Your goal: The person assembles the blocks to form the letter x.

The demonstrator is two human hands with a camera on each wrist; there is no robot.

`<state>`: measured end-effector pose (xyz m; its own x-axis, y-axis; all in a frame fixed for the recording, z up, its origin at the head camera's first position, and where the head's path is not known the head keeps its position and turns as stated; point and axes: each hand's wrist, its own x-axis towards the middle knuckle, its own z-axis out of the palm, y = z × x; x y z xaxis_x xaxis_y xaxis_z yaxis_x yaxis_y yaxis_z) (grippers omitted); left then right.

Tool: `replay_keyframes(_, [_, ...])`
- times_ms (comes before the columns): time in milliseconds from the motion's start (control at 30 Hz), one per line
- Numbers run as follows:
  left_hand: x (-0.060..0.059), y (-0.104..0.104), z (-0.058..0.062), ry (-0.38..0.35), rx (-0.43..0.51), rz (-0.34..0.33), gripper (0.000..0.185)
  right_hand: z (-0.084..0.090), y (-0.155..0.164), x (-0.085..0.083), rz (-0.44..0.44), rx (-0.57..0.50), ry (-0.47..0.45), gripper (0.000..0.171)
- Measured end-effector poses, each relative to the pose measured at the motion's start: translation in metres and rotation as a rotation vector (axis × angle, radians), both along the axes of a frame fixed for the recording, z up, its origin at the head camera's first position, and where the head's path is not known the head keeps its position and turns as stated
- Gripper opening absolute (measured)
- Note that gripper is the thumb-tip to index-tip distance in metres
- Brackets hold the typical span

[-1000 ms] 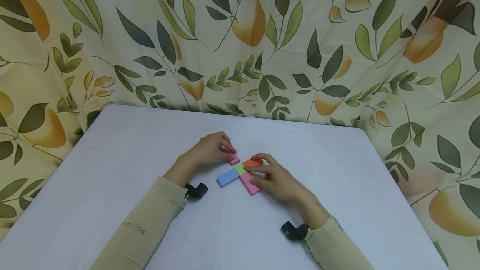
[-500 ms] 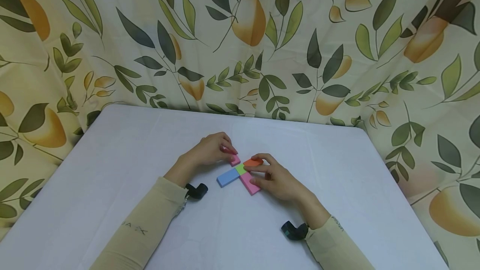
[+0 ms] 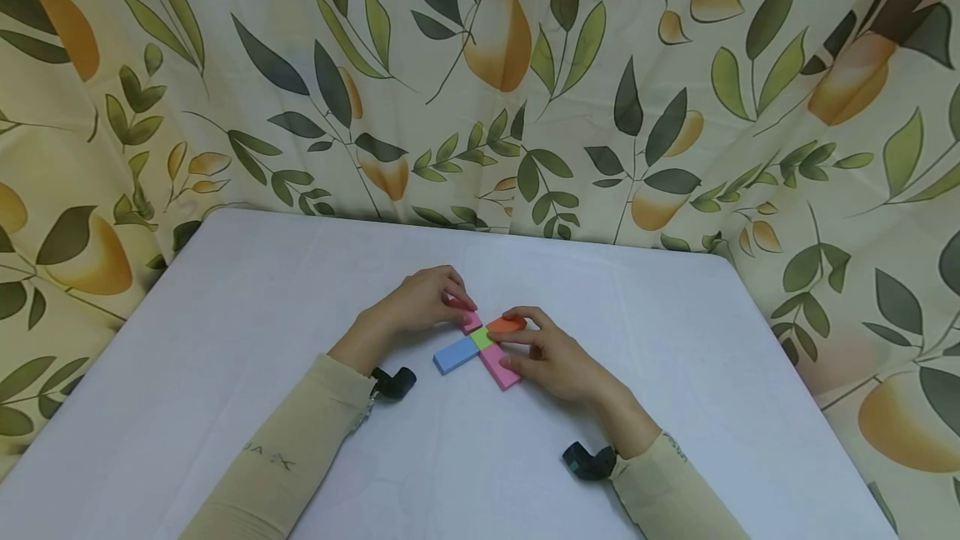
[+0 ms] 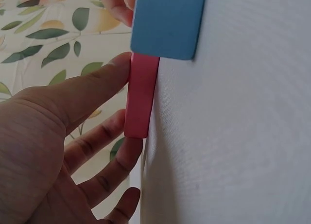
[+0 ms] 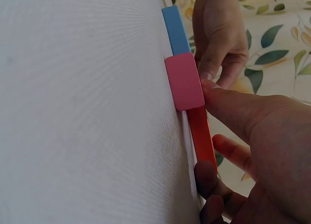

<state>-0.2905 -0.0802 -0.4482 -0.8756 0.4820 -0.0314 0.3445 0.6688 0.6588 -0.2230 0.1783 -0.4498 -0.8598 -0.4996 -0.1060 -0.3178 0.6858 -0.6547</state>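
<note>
Several coloured wooden blocks make a cross on the table. A green block (image 3: 481, 339) sits at its centre. From it a blue block (image 3: 456, 354) reaches left, an orange block (image 3: 507, 325) right, and one pink block (image 3: 497, 366) toward the front. My left hand (image 3: 426, 298) pinches a second pink block (image 3: 471, 322), its near end right at the green one. In the left wrist view, thumb and fingers lie along this block (image 4: 142, 95). My right hand (image 3: 558, 357) rests over the other blocks, its thumb on the front pink block (image 5: 185, 81) and fingers at the orange block (image 5: 201, 134).
The white-covered table (image 3: 315, 465) runs up to a leaf-and-fruit patterned curtain (image 3: 480, 148) behind it. A black wrist camera (image 3: 393, 382) is on the left wrist, another black camera (image 3: 588, 462) on the right.
My left hand has slid the pink block slightly right and toward me, closing the small gap to the green block. My right hand and the other blocks stay put.
</note>
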Motion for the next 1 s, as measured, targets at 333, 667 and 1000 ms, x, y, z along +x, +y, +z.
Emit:
replay_keyframes(333, [0.0,0.0005,-0.0011,0.0,-0.006,-0.009,0.018,0.0007,-0.0007,0.0006,-0.002,0.0,-0.003,0.035])
replay_keyframes(667, [-0.0004,0.0002,-0.0013,0.0,-0.012,-0.017,0.017,0.0004,-0.0007,0.0002,0.001,0.013,0.007,0.036])
replay_keyframes(1000, [0.0009,0.0007,0.001,-0.008,-0.014,-0.009,0.018,-0.0007,0.0003,-0.0005,0.011,0.006,0.026,0.035])
